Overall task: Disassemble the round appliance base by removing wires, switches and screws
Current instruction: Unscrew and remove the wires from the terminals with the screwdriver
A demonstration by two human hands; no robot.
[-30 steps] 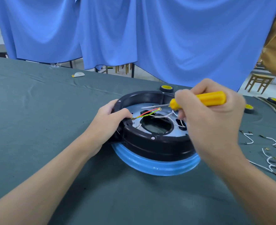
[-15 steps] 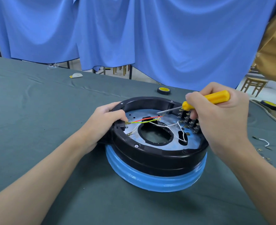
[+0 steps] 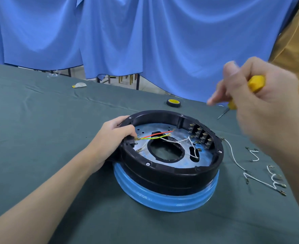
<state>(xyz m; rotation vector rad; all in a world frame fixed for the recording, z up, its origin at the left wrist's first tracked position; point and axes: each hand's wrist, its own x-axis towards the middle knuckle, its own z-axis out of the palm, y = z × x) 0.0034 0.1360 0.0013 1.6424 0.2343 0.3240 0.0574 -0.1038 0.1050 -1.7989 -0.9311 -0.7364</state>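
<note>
One base on the bench, black rim up. The left hand grips its left rim, fingertips at the terminal where one red wire and one yellow-green wire end. The right hand, blurred, holds one yellow screwdriver raised behind-right of the base, clear of it. Four switches line the base's inner right wall; at least four loose white wires lie right of it, and one tape roll behind.
</note>
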